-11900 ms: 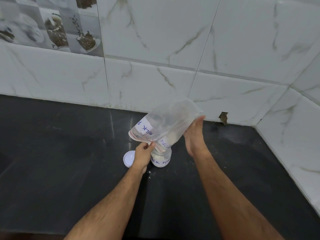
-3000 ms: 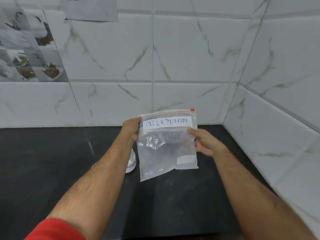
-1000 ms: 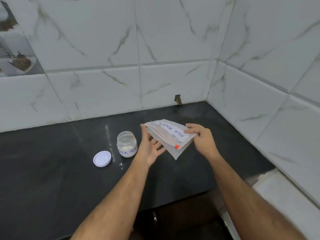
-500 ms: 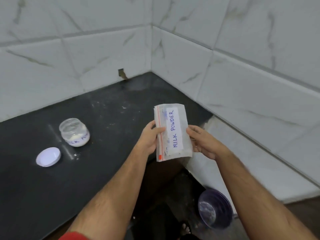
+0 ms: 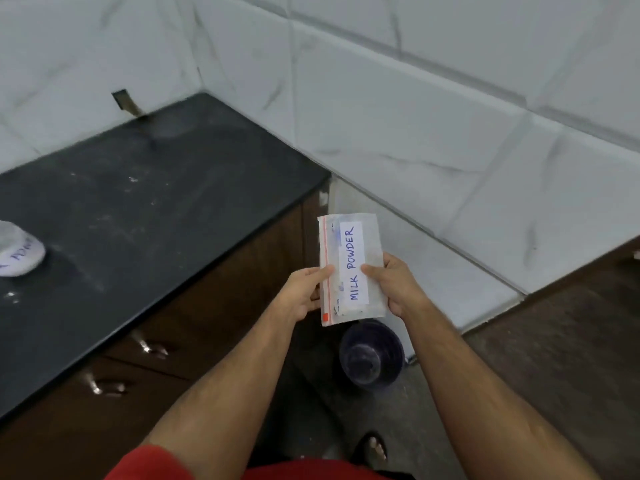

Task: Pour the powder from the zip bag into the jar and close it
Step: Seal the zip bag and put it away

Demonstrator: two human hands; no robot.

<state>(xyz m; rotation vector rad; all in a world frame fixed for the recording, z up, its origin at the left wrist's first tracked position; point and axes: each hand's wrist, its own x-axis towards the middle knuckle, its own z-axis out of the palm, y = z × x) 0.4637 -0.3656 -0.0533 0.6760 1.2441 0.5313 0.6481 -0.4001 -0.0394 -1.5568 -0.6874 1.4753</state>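
Observation:
The zip bag (image 5: 349, 268), folded into a narrow strip with a "MILK POWDER" label and a red zip line, is held off the counter's right end above the floor. My left hand (image 5: 304, 292) pinches its left edge and my right hand (image 5: 391, 285) grips its right edge. The glass jar (image 5: 17, 251) with white powder stands uncapped on the black counter (image 5: 138, 209) at the far left, cut by the frame edge. Its lid is out of view.
A dark purple bin (image 5: 370, 358) stands on the floor right below the bag. Brown drawers with metal handles (image 5: 152, 348) sit under the counter. White marble tile walls meet in a corner behind. A foot in a sandal (image 5: 374, 445) shows at the bottom.
The view has swung further right and down; the bag in both hands now hangs past the counter edge, over the bin. The jar slid to the left frame edge and the lid left view.

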